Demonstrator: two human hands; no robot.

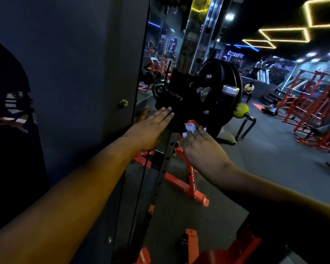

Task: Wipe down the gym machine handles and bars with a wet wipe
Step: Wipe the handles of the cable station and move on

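dim gym floor all round, neon outlines on the ceiling and red racks [311, 103] well off to the right, and right in front of the person a dark machine carriage [181, 96] riding on a perforated upright bar [165, 159].

the left hand [151, 130] lies flat and spread against the near face of the carriage, fingers [165, 113] straight and together, gripping nothing, just bracing. the right hand [202, 149] is bunched round the wet wipe [189, 128], a small white wad poking out past the fingertips [195, 133]; it looks pinched between thumb and fingers, though the thumb itself is hidden.

what matters is what lies beyond that wipe. it touches or nearly touches the underside of the carriage, just ahead of and above the fingertips. the upright bar runs down and towards the person from there, passing just left of the right hand's knuckles, between the two wrists. a black looped handle [245, 128] with a yellow ball [240, 110] hangs farther out to the right, beyond the weight plate [223, 82].

i'd judge the right hand is the one placed for the bar: a stroke along its length, downward and back, with the left steadying.
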